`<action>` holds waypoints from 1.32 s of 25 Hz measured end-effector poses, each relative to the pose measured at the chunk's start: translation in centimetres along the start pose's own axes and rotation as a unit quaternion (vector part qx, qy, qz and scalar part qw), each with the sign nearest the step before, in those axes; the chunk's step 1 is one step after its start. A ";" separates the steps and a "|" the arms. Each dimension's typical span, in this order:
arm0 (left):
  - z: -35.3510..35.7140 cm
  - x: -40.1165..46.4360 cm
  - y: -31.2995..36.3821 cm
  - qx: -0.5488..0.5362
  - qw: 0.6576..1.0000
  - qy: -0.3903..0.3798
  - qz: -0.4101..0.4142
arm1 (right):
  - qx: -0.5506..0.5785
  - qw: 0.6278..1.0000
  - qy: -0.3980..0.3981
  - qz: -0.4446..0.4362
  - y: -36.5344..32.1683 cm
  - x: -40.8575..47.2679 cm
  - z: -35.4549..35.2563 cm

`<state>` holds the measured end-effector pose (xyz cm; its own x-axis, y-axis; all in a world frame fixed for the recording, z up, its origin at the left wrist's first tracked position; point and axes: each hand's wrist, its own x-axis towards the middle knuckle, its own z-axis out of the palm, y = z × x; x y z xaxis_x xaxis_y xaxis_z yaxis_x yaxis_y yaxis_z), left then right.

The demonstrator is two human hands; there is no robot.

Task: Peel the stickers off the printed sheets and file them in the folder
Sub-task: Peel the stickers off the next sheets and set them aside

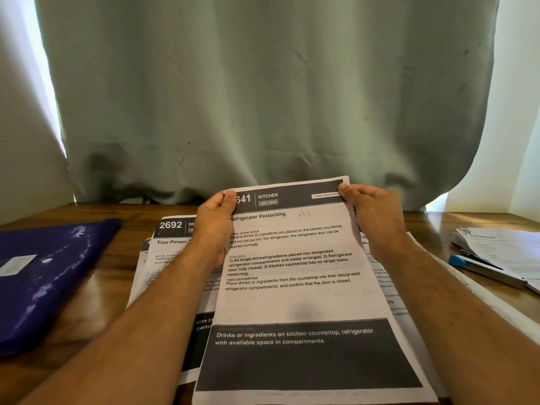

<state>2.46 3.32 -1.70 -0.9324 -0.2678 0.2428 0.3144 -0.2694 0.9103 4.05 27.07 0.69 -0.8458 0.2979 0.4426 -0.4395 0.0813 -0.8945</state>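
Sheet (292,258) titled "Refrigerator Restocking" is raised off the tabletop (96,302) at centre frame, left hand (216,217) pinching its 11 o'clock corner, right hand (371,211) pinching the 1 o'clock corner. Thin, light, floppy paper, probably tears easily, so grip edges, support both corners. Folder (49,276) lies at 9 o'clock; no sticker visible from here.

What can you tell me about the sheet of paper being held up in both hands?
The printed sheet is white paper with a dark header band reading "KITCHEN", the title "Refrigerator Restocking", a handwritten "A1", paragraphs of text and a dark block near the bottom. It is tilted up toward the camera. The left hand pinches its top left corner and the right hand its top right. Its lower part lies over other sheets on the wooden table.
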 end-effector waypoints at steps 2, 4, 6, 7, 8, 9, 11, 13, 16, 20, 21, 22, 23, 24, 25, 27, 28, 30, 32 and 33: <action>0.0 0.0 0.0 -0.005 1.000 -0.001 -0.005 | 0.004 1.000 0.007 0.004 0.0 0.0 0.0; 0.1 -0.1 0.1 -0.006 1.000 -0.001 -0.009 | 0.022 1.000 0.008 0.008 -0.1 -0.1 0.0; 0.2 -0.3 0.1 -0.008 1.000 0.002 -0.010 | 0.029 0.999 0.006 0.015 -0.2 -0.2 -0.1; 0.3 -0.4 0.1 -0.007 1.000 0.003 -0.007 | 0.026 0.999 0.007 0.018 -0.1 -0.2 -0.1; 0.4 -0.6 0.1 -0.005 1.000 0.002 -0.004 | 0.022 0.999 0.010 0.023 -0.1 -0.2 -0.2; 0.5 -0.7 0.0 -0.001 1.000 0.000 -0.004 | 0.019 0.999 0.013 0.028 0.0 -0.1 -0.3; 0.6 -0.7 -0.2 0.014 1.000 -0.001 -0.006 | 0.008 0.999 0.020 0.036 0.0 0.0 -0.4; 0.5 -0.7 -0.4 0.016 1.000 0.009 -0.008 | 0.007 0.999 0.026 0.038 0.0 0.2 -0.6; 0.7 -0.8 -0.3 0.066 0.998 0.016 0.008 | -0.001 0.999 0.031 0.036 0.1 0.4 -0.9; 1.4 -1.7 -0.3 0.247 0.966 -0.016 0.074 | -0.046 0.998 0.039 0.035 -0.1 1.6 -2.1; 1.5 -1.9 -0.4 0.284 0.953 -0.039 0.098 | -0.053 0.997 0.039 0.034 -0.3 1.8 -2.7; 1.4 -1.9 -0.6 0.313 0.939 -0.062 0.126 | -0.060 0.997 0.038 0.031 -0.4 1.9 -3.3; 1.5 -2.1 -0.7 0.332 0.928 -0.078 0.152 | -0.066 0.997 0.039 0.028 -0.5 1.8 -4.2; 1.6 -2.3 -0.8 0.346 0.918 -0.085 0.174 | -0.072 0.996 0.043 0.027 -0.3 1.7 -5.0; 1.8 -2.5 -0.8 0.359 0.909 -0.086 0.193 | -0.076 0.995 0.051 0.030 -0.1 1.5 -5.9; 2.8 -3.3 -0.7 0.398 0.883 -0.087 0.232 | -0.067 0.994 0.073 0.045 1.0 0.8 -7.6; 3.9 -3.8 -0.4 0.430 0.862 -0.098 0.250 | -0.056 0.994 0.082 0.054 1.6 0.6 -8.2; 6.8 -4.4 0.3 0.500 0.804 -0.151 0.284 | -0.033 0.992 0.092 0.074 2.5 0.5 -8.9; 10.5 -4.8 0.6 0.553 0.742 -0.219 0.309 | -0.026 0.993 0.083 0.080 2.7 0.7 -9.0; 12.4 -4.9 0.6 0.571 0.720 -0.242 0.312 | -0.028 0.994 0.074 0.081 2.7 0.7 -8.9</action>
<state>5.05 15.96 1.82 -0.7123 0.4214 0.5613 0.6058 0.7730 0.1884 4.92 35.92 -1.95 -0.8484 0.4478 0.2822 -0.2803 0.0721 -0.9572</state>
